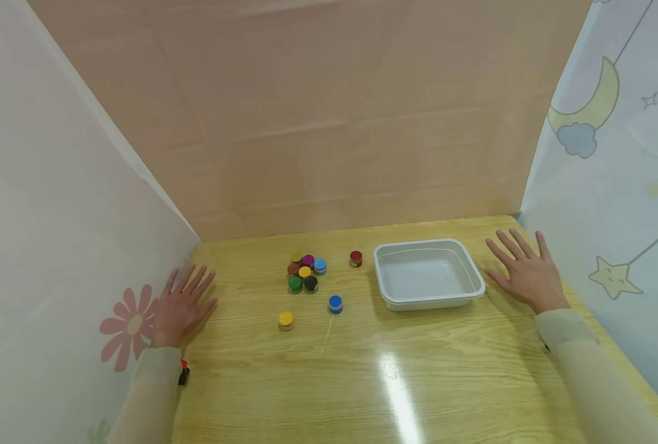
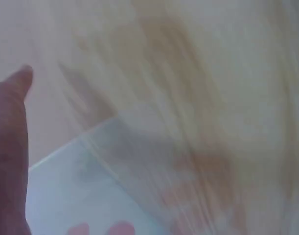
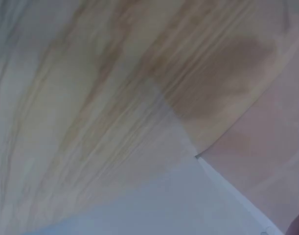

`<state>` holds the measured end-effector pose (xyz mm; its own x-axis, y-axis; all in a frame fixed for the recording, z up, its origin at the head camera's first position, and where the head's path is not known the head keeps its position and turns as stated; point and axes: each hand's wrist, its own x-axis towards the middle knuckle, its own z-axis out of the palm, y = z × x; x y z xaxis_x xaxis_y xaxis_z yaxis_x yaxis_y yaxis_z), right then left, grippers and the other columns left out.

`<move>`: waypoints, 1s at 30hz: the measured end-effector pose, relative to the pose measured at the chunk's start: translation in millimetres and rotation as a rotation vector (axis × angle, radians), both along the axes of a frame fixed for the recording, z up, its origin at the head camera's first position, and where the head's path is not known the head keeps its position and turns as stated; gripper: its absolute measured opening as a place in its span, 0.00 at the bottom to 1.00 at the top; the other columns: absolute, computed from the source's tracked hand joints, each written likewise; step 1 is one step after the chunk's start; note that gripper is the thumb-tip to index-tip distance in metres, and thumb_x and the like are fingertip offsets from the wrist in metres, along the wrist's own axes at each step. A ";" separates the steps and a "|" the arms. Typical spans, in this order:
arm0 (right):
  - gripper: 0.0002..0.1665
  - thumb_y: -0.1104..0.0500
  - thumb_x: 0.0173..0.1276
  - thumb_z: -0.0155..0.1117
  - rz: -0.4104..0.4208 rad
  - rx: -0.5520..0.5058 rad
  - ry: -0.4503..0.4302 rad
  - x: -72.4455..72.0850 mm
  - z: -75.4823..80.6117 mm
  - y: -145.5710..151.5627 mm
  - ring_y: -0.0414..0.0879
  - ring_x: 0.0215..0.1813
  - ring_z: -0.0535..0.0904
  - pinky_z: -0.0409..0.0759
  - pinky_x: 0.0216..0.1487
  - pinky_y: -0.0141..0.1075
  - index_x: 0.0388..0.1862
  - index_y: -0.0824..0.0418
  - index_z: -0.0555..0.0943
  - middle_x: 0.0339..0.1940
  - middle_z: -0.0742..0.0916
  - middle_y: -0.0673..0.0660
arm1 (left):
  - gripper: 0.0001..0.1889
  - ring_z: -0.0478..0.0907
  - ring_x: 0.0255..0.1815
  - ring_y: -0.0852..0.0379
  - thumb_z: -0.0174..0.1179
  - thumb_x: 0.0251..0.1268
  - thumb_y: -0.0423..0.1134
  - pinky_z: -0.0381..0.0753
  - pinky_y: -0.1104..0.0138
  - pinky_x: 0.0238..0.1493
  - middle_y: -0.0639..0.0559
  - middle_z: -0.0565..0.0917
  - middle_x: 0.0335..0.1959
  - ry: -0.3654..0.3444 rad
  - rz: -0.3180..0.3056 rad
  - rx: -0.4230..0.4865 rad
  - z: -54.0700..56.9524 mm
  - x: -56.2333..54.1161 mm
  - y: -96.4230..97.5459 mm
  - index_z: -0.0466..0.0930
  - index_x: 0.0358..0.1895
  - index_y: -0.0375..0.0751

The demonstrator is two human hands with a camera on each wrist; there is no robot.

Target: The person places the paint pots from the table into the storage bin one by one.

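Note:
My left hand (image 1: pixel 181 307) is spread at the table's left side, fingers straight, holding nothing. The right hand (image 1: pixel 528 274), also spread and holding nothing, is just right of a white plastic tray (image 1: pixel 434 303). Between the hands are small paint pots with coloured lids. Several cluster together, among them a green pot (image 1: pixel 295 283), a black pot (image 1: pixel 311 283) and a light blue pot (image 1: pixel 320 266). Apart from them stand a dark red pot (image 1: pixel 356 258), a blue pot (image 1: pixel 335 304) and a yellow pot (image 1: pixel 286 320). The wrist views are blurred, showing wood grain and a bit of finger.
A thin pale stick (image 1: pixel 328 330) lies below the blue pot. Beside the left sleeve is a small black and red object (image 1: pixel 184 372). White printed sheets flank the wooden table (image 1: pixel 284 388), and a tan sheet (image 1: pixel 329 123) hangs behind it.

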<state>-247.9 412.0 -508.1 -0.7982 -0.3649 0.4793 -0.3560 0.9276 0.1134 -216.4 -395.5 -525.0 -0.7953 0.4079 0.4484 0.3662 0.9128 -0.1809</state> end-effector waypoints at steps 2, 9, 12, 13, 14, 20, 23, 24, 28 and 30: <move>0.40 0.33 0.76 0.52 -0.048 -0.019 -0.058 1.5 1.7 -1.2 0.55 0.86 0.53 0.33 0.84 0.60 0.78 0.51 0.69 0.79 0.71 0.61 | 0.36 0.61 0.80 0.39 0.60 0.68 0.57 0.49 0.40 0.81 0.41 0.68 0.78 -0.074 0.063 0.052 3.1 2.0 7.8 0.69 0.76 0.45; 0.37 0.43 0.81 0.55 -0.064 -0.326 -0.255 6.9 9.7 -19.3 0.74 0.70 0.68 0.60 0.70 0.72 0.83 0.52 0.62 0.69 0.76 0.70 | 0.35 0.68 0.69 0.28 0.53 0.80 0.57 0.72 0.34 0.61 0.34 0.73 0.72 -0.444 0.205 0.368 9.9 8.2 46.1 0.60 0.80 0.45; 0.36 0.45 0.84 0.51 -0.044 -0.484 -0.378 9.0 14.3 -28.0 0.73 0.62 0.75 0.74 0.54 0.68 0.84 0.52 0.60 0.62 0.80 0.72 | 0.35 0.73 0.64 0.31 0.52 0.80 0.59 0.78 0.37 0.53 0.34 0.74 0.68 -0.584 0.172 0.535 8.6 11.2 62.1 0.60 0.80 0.45; 0.35 0.45 0.84 0.50 -0.036 -0.526 -0.416 9.3 15.6 -30.3 0.70 0.58 0.78 0.78 0.50 0.63 0.84 0.53 0.60 0.60 0.82 0.71 | 0.35 0.74 0.63 0.33 0.53 0.80 0.59 0.79 0.40 0.52 0.35 0.74 0.67 -0.626 0.153 0.594 7.6 12.5 67.2 0.60 0.80 0.44; 0.34 0.46 0.85 0.49 -0.027 -0.558 -0.453 9.2 16.6 -32.3 0.64 0.54 0.81 0.81 0.47 0.56 0.84 0.54 0.60 0.57 0.83 0.70 | 0.35 0.75 0.63 0.35 0.53 0.79 0.58 0.80 0.42 0.52 0.36 0.74 0.67 -0.662 0.134 0.644 7.1 14.4 72.5 0.60 0.80 0.45; 0.32 0.51 0.85 0.50 0.069 -0.714 -0.602 6.2 16.7 -41.8 0.35 0.39 0.81 0.80 0.38 0.34 0.81 0.62 0.63 0.46 0.86 0.65 | 0.33 0.79 0.55 0.43 0.59 0.78 0.52 0.82 0.54 0.49 0.38 0.75 0.64 -0.768 0.002 0.790 2.7 24.1 96.0 0.63 0.79 0.43; 0.31 0.52 0.85 0.50 0.107 -0.767 -0.644 5.1 14.4 -44.6 0.38 0.36 0.80 0.82 0.37 0.37 0.80 0.64 0.63 0.43 0.85 0.64 | 0.31 0.80 0.53 0.45 0.60 0.77 0.50 0.83 0.56 0.49 0.38 0.77 0.62 -0.795 -0.041 0.805 0.9 26.9 105.3 0.66 0.77 0.42; 0.31 0.53 0.85 0.50 0.117 -0.781 -0.652 4.4 13.4 -45.2 0.40 0.35 0.80 0.82 0.36 0.38 0.80 0.65 0.63 0.42 0.85 0.64 | 0.31 0.81 0.53 0.46 0.61 0.77 0.49 0.83 0.57 0.49 0.38 0.78 0.61 -0.802 -0.055 0.808 0.1 27.4 108.4 0.67 0.76 0.42; 0.30 0.53 0.85 0.51 0.133 -0.832 -0.670 3.6 9.4 -45.9 0.43 0.33 0.78 0.81 0.34 0.38 0.79 0.64 0.64 0.39 0.84 0.61 | 0.30 0.82 0.51 0.50 0.63 0.76 0.48 0.83 0.61 0.49 0.39 0.80 0.59 -0.835 -0.110 0.797 -1.9 29.1 121.7 0.70 0.74 0.41; 0.31 0.53 0.85 0.51 0.138 -0.861 -0.679 4.7 7.8 -46.0 0.43 0.33 0.77 0.79 0.34 0.38 0.80 0.64 0.64 0.37 0.83 0.59 | 0.30 0.81 0.51 0.51 0.65 0.74 0.48 0.82 0.63 0.48 0.40 0.81 0.58 -0.848 -0.124 0.809 -1.5 29.9 128.8 0.71 0.73 0.42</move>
